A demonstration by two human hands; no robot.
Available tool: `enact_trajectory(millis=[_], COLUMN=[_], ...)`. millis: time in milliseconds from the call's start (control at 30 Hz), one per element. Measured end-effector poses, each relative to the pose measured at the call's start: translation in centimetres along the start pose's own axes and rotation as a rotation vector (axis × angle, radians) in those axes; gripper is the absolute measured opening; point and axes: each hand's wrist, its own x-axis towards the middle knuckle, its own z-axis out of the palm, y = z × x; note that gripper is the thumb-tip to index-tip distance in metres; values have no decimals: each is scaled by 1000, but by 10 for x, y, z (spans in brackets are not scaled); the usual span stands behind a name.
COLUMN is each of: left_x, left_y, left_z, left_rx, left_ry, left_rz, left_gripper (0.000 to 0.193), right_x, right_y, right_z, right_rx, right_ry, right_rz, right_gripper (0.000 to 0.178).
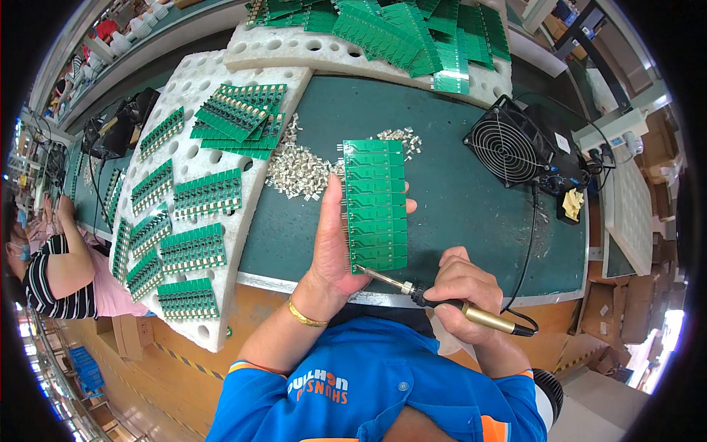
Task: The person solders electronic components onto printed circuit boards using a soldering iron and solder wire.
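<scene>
Circuit board (375, 206) above green bench mat (464, 199)

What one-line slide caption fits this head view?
Left hand holds a long green circuit-board panel upright while right hand touches a brass-handled soldering iron to its lower edge.

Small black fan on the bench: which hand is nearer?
Right. The right hand, gripping the soldering iron, sits below the fan; the left hand, holding the green board panel, is farther left.
</scene>
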Motion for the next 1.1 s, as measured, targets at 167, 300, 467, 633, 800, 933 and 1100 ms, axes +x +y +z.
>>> enact_trajectory(millis=[167,300,467,633,800,933,1100], left_x=[1,1,2,3,5,5,5], left_y=[-1,0,1,1,0,-1,2], left_z=[-1,-3,0,-3,-5,-5,-10], left_rx=[14,-67,-169,-206,-232,-211,-215], left_ry=[7,-24,-16,-26,-40,-2,-80], left_rz=[7,14,10,-18,-39,-39,-38], left_gripper=[69,69,69,66,65,65,64], right_x=[-2,-7,-11,-12,-13,-16,-12], right_y=[0,2,5,7,5,4,-2], right_z=[-3,-5,-1,2,1,-5,-48], right_rx=[23,119,100,85,87,72,-311], right_ry=[-4,162,219,239,267,308,678], right_rz=[0,4,43,21,22,17,-32], right_gripper=[22,17,15,16,16,17,13])
